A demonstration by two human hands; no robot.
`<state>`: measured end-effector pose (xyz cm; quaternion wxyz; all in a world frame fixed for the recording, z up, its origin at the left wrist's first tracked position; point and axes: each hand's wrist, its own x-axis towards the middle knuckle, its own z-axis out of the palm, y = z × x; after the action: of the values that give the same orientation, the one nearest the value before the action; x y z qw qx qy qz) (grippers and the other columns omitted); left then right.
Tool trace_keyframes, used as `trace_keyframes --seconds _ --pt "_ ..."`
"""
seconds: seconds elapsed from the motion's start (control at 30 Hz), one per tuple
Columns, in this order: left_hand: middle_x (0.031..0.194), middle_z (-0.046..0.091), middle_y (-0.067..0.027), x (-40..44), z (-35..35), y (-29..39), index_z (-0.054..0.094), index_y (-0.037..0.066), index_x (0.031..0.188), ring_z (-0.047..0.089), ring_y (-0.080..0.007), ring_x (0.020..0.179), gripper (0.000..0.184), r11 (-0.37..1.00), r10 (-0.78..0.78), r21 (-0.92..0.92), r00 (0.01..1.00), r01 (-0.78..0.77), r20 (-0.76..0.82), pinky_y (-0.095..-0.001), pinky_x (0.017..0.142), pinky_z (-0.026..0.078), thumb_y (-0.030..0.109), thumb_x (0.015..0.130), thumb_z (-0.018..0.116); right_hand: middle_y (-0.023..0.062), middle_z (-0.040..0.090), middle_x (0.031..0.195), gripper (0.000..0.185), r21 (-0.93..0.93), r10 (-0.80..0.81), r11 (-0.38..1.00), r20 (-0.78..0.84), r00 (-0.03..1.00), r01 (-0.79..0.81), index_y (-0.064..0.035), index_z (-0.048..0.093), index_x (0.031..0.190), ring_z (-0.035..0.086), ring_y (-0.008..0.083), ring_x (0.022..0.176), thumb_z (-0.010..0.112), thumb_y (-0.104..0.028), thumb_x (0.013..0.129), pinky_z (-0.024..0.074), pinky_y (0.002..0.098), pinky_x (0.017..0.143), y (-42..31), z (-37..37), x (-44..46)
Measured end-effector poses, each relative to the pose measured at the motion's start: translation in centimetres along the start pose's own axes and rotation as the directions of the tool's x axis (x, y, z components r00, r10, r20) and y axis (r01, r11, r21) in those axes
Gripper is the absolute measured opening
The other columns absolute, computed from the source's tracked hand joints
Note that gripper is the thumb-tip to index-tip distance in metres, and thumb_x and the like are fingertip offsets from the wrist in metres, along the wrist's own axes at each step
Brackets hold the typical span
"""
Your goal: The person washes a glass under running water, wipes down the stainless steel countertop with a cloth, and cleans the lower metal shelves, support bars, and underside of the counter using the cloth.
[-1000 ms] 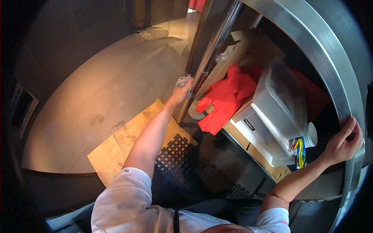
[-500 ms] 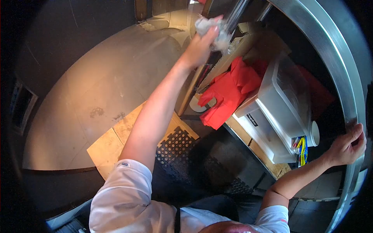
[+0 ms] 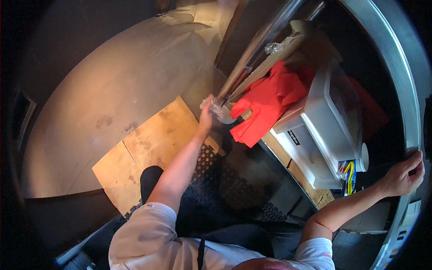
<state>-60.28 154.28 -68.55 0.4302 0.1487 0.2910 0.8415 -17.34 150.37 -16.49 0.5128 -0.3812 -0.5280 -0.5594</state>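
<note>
A bunched whitish cloth [image 3: 219, 111] is in my left hand [image 3: 206, 115], its fingers closed around it. The cloth presses against the lower part of a shiny metal post [image 3: 256, 51], which slants up to the top of the view. At the right, my right hand [image 3: 403, 174] has its fingers curled at the steel edge [image 3: 405, 58] that sweeps down that side; the underside of its grip is hidden.
Red fabric [image 3: 274, 101] hangs beside clear plastic bins [image 3: 310, 135] on a low wooden shelf [image 3: 320, 196]. A white container [image 3: 363, 157] stands by them. Flattened cardboard [image 3: 153, 148] and a perforated black mat [image 3: 204, 164] lie on the floor.
My left hand has moved down along the metal post with the cloth, from near the top of the view to the post's lower part. My right hand stays at the steel edge.
</note>
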Motion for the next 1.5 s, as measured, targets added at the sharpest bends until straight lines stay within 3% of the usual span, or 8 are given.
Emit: trace_keyframes --seconds 0.3,0.47,0.57,0.8,0.9,1.13,1.33,1.5 --pt "0.130 0.051 -0.0145 -0.9 7.7 0.1 0.045 -0.002 0.135 0.050 -0.0270 0.120 0.047 0.808 0.465 0.406 0.885 -0.427 0.007 -0.0397 0.104 0.037 0.032 0.102 0.041 0.0076 0.057 0.077 0.035 0.025 0.315 0.949 0.018 0.949 -0.316 -0.0030 0.061 0.084 0.055 0.0192 0.072 0.060 -0.035 0.098 0.0460 0.0335 0.063 -9.1 -1.5 2.0" --pt "0.103 0.061 -0.0118 -1.6 -2.7 -6.7 0.055 -0.003 0.121 0.063 -0.0260 0.088 0.049 0.458 0.580 0.849 0.813 -0.265 -0.059 -0.0384 0.077 0.051 0.039 0.103 0.037 0.0057 0.050 0.068 0.040 0.267 -0.048 0.962 -0.067 0.997 0.064 -0.0001 0.055 0.077 0.049 0.0176 0.063 0.057 -0.032 0.101 0.0434 0.0345 0.058 -6.4 -0.3 1.1" --pt "0.082 0.065 -0.0079 -1.7 -6.4 -5.4 0.065 0.005 0.109 0.064 -0.0203 0.072 0.051 0.865 0.034 0.480 0.939 0.143 -0.341 -0.0360 0.068 0.052 0.046 0.104 0.035 0.0055 0.051 0.070 0.038 0.368 -0.011 0.929 -0.027 1.000 0.021 -0.0004 0.055 0.077 0.049 0.0156 0.061 0.057 -0.030 0.101 0.0444 0.0316 0.056 -6.5 -0.3 1.2" --pt "0.106 0.064 -0.0077 -2.1 5.2 1.6 0.061 0.001 0.112 0.059 -0.0212 0.098 0.039 0.978 0.191 -0.069 0.978 -0.196 -0.078 -0.0342 0.093 0.044 0.026 0.106 0.032 0.0045 0.052 0.070 0.038 0.367 -0.044 0.928 -0.048 0.998 0.059 -0.0009 0.055 0.076 0.049 0.0149 0.061 0.058 -0.029 0.101 0.0447 0.0316 0.058 -6.4 -0.5 1.1" --pt "0.135 0.048 -0.0199 -1.9 4.8 2.3 0.049 -0.005 0.129 0.047 -0.0346 0.123 0.043 0.480 0.399 0.719 0.855 -0.503 0.331 -0.0396 0.107 0.034 0.024 0.098 0.051 0.0037 0.052 0.068 0.039 0.405 0.051 0.913 -0.011 0.999 -0.042 -0.0005 0.055 0.074 0.048 0.0137 0.062 0.059 -0.029 0.100 0.0441 0.0314 0.059 -6.3 -0.5 1.1" --pt "0.121 0.052 -0.0244 -1.7 -5.5 -6.7 0.042 -0.002 0.134 0.050 -0.0412 0.116 0.061 -0.119 0.569 0.900 0.713 -0.420 0.409 -0.0490 0.098 0.040 0.008 0.079 0.066 0.0032 0.057 0.076 0.029 0.431 0.024 0.902 -0.002 1.000 -0.021 -0.0052 0.059 0.083 0.053 0.0152 0.071 0.058 -0.029 0.099 0.0456 0.0344 0.066 -5.6 0.0 1.0" --pt "0.104 0.056 -0.0219 -2.1 -4.4 -6.4 0.049 0.001 0.122 0.054 -0.0408 0.100 0.057 0.006 0.578 0.958 0.783 -0.287 0.231 -0.0490 0.086 0.044 -0.003 0.068 0.065 0.0030 0.065 0.089 0.019 0.038 -0.040 0.999 0.065 0.997 0.038 -0.0121 0.064 0.097 0.062 0.0188 0.083 0.055 -0.029 0.098 0.0491 0.0396 0.076 -2.1 0.0 0.8" --pt "0.119 0.054 -0.0232 -1.7 5.5 1.2 0.047 0.002 0.128 0.052 -0.0414 0.111 0.066 0.147 0.669 0.895 0.709 -0.421 0.223 -0.0460 0.096 0.043 -0.002 0.066 0.067 0.0028 0.071 0.101 0.023 -0.882 -0.129 0.001 0.467 0.875 0.471 -0.0178 0.068 0.109 0.069 0.0218 0.093 0.052 -0.029 0.097 0.0519 0.0439 0.084 2.6 -1.1 0.7"
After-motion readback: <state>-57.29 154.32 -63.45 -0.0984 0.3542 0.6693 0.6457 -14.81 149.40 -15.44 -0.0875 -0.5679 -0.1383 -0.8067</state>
